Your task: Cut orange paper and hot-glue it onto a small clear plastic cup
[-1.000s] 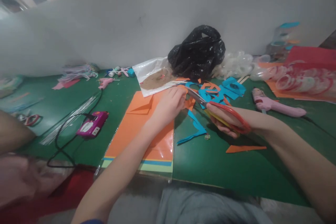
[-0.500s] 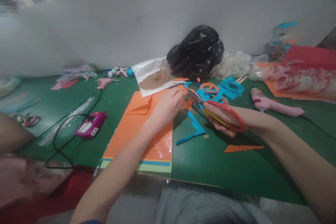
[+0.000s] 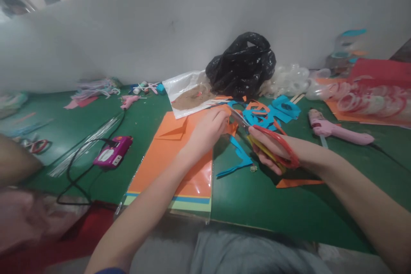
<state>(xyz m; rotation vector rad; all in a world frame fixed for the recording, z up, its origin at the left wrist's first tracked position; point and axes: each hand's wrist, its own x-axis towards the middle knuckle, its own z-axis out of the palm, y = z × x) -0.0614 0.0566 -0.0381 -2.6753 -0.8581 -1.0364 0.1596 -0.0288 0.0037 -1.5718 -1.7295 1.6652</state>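
My right hand [image 3: 268,147] is closed round the red and yellow handles of a pair of scissors [image 3: 240,119]. Their blades point up and left, at an orange piece of paper [image 3: 231,127] held in my left hand [image 3: 210,126]. The fingers of that hand are pinched together and partly hide the paper. Under my left forearm lies a clear packet of orange paper sheets [image 3: 170,158], with blue and green edges showing at its near end. A folded orange piece [image 3: 171,129] rests on the packet. Blue paper cutouts [image 3: 257,117] and a blue strip [image 3: 239,158] lie by the scissors.
A black plastic bag [image 3: 240,66] stands behind the scraps, beside a white bag [image 3: 189,94] with brown contents. To the right are a pink glue gun [image 3: 340,130] and clear plastic rings [image 3: 369,98]. A purple power box [image 3: 113,153] with a cable sits left; another person's arm [image 3: 16,162] shows beyond.
The scissor handles have drawn slightly closer together in my right hand. My left hand keeps its pinch on the orange paper, and the whole view has shifted a little.
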